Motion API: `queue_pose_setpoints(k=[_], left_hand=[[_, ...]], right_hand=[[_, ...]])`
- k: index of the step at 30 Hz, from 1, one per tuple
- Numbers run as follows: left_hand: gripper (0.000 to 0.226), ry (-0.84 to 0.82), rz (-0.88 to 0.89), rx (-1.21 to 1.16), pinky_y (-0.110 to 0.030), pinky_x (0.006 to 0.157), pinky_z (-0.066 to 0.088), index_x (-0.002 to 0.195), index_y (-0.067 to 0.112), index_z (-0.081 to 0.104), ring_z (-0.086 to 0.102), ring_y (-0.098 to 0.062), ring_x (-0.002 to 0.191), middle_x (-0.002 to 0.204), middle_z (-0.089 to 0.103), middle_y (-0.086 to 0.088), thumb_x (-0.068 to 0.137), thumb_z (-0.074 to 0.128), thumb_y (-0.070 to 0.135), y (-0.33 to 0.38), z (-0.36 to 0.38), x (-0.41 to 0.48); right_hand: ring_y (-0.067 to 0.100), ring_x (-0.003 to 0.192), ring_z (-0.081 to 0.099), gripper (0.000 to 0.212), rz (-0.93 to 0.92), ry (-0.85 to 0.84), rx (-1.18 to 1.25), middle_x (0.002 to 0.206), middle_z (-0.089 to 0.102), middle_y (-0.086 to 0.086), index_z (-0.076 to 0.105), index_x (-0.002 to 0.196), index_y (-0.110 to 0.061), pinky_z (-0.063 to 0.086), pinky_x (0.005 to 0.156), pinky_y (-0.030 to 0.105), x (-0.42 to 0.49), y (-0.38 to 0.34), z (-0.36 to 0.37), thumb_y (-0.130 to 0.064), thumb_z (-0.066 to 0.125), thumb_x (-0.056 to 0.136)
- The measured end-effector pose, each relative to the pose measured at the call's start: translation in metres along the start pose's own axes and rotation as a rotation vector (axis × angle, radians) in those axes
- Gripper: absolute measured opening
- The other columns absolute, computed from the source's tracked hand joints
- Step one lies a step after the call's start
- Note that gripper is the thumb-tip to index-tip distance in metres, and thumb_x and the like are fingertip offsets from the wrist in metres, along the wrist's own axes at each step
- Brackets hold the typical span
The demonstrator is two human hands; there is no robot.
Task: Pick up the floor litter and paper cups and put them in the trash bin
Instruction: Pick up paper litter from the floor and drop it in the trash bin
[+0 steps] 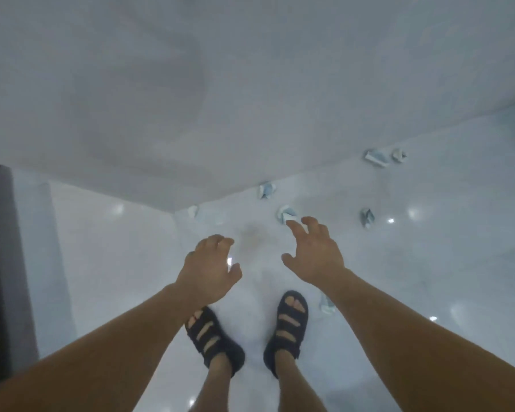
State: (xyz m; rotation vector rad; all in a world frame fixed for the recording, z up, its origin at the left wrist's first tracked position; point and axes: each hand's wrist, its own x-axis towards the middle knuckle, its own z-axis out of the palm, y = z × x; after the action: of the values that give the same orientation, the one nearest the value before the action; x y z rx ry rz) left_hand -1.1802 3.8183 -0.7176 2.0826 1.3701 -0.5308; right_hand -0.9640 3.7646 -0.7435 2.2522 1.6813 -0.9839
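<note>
The right grip (312, 251) is spread wide and holds nothing. Its fingertips (292, 225) reach just short of the nearest scrap (286, 214), a crumpled bit of paper on the floor (428, 263); I cannot tell whether they touch it. The left grip (211, 269), beside the right one, is loosely curled and also bare.

The nearest scrap looks light, soft and crushed. It should give under the fingers and may skate on the glossy tile, so pinching a raised fold from above, thumb against forefinger, seems the surest hold.

- The wall scrap (266, 190) lies just past the nearest scrap.
- The outer scrap (367, 217) sits off to the right grip's far side.
- The corner scrap (194, 212) lies ahead of the left grip.
- The foot scrap (327, 304) sits back under the right forearm.

No trash bin shows.
</note>
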Motion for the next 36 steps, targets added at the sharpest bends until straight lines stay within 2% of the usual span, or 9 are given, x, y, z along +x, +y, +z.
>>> queue_pose_setpoints(k=[8, 15, 21, 23, 26, 29, 31, 34, 36], left_hand=[[0.06, -0.006, -0.063, -0.103, -0.042, 0.108, 0.032, 0.144, 0.017, 0.031, 0.028, -0.027, 0.135, 0.149, 0.029, -0.006, 0.092, 0.049, 0.04, -0.065, 0.167, 0.179], [0.06, 0.018, -0.031, -0.224, -0.04, 0.107, 0.032, 0.145, 0.02, 0.031, 0.026, -0.023, 0.136, 0.149, 0.028, -0.003, 0.092, 0.05, 0.041, -0.097, 0.25, 0.243], [0.057, 0.04, -0.072, -0.314, -0.04, 0.105, 0.035, 0.142, 0.02, 0.036, 0.034, -0.025, 0.132, 0.145, 0.034, -0.003, 0.091, 0.052, 0.04, -0.109, 0.27, 0.24], [0.057, 0.027, -0.079, -0.382, -0.041, 0.107, 0.036, 0.142, 0.02, 0.037, 0.038, -0.026, 0.13, 0.145, 0.036, -0.004, 0.092, 0.052, 0.04, -0.106, 0.267, 0.232], [0.059, -0.037, -0.109, -0.569, -0.039, 0.102, 0.041, 0.143, 0.023, 0.035, 0.048, -0.023, 0.123, 0.141, 0.042, -0.003, 0.091, 0.052, 0.047, -0.099, 0.26, 0.222], [0.055, -0.105, -0.161, -0.847, -0.02, 0.08, 0.045, 0.138, 0.028, 0.037, 0.058, -0.007, 0.105, 0.122, 0.056, 0.011, 0.09, 0.052, 0.052, -0.098, 0.247, 0.212], [0.044, -0.078, -0.157, -0.958, -0.015, 0.072, 0.046, 0.127, 0.029, 0.044, 0.062, 0.002, 0.092, 0.104, 0.061, 0.019, 0.089, 0.054, 0.051, -0.101, 0.237, 0.207], [0.026, 0.014, -0.166, -1.042, -0.021, 0.075, 0.051, 0.115, 0.027, 0.052, 0.064, 0.0, 0.084, 0.092, 0.066, 0.017, 0.091, 0.058, 0.037, -0.106, 0.231, 0.207], [0.007, 0.122, -0.207, -1.026, -0.013, 0.062, 0.047, 0.1, 0.031, 0.058, 0.061, 0.005, 0.071, 0.079, 0.065, 0.022, 0.094, 0.056, 0.029, -0.111, 0.23, 0.212]], right_hand=[[0.033, 0.132, 0.028, 0.08, 0.062, 0.032, -0.012, 0.151, 0.021, 0.006, 0.025, 0.149, -0.03, 0.039, 0.1, 0.044, 0.192, 0.061, 0.175, -0.045, 0.066, 0.082], [0.036, 0.131, 0.031, 0.079, 0.117, 0.138, -0.015, 0.15, 0.022, 0.006, 0.027, 0.145, -0.037, 0.043, 0.096, 0.047, 0.286, 0.086, 0.25, -0.041, 0.07, 0.079], [0.038, 0.119, 0.038, 0.051, 0.059, 0.204, 0.057, 0.134, 0.038, 0.014, 0.05, 0.136, -0.029, 0.042, 0.093, 0.04, 0.277, 0.088, 0.282, -0.025, 0.059, 0.087], [0.039, 0.116, 0.043, 0.054, -0.029, 0.16, 0.104, 0.134, 0.041, 0.016, 0.051, 0.139, -0.027, 0.038, 0.097, 0.039, 0.255, 0.073, 0.291, -0.022, 0.061, 0.086], [0.034, 0.113, 0.048, 0.068, -0.128, 0.16, 0.315, 0.133, 0.044, 0.014, 0.042, 0.145, -0.024, 0.045, 0.093, 0.039, 0.22, 0.036, 0.294, -0.021, 0.069, 0.083], [0.027, 0.113, 0.052, 0.084, -0.303, 0.159, 0.448, 0.132, 0.047, 0.013, 0.033, 0.149, -0.017, 0.05, 0.088, 0.036, 0.197, 0.0, 0.288, -0.021, 0.078, 0.078], [0.026, 0.113, 0.054, 0.087, -0.398, 0.165, 0.479, 0.133, 0.048, 0.014, 0.034, 0.148, -0.012, 0.054, 0.088, 0.037, 0.19, -0.013, 0.282, -0.018, 0.081, 0.075], [0.015, 0.111, 0.055, 0.088, -0.442, 0.129, 0.492, 0.137, 0.045, 0.009, 0.036, 0.147, -0.012, 0.054, 0.085, 0.027, 0.194, -0.019, 0.272, -0.028, 0.084, 0.074], [0.014, 0.116, 0.052, 0.092, -0.463, 0.071, 0.476, 0.14, 0.043, 0.005, 0.037, 0.146, -0.015, 0.054, 0.087, 0.029, 0.207, -0.014, 0.264, -0.037, 0.085, 0.071]])
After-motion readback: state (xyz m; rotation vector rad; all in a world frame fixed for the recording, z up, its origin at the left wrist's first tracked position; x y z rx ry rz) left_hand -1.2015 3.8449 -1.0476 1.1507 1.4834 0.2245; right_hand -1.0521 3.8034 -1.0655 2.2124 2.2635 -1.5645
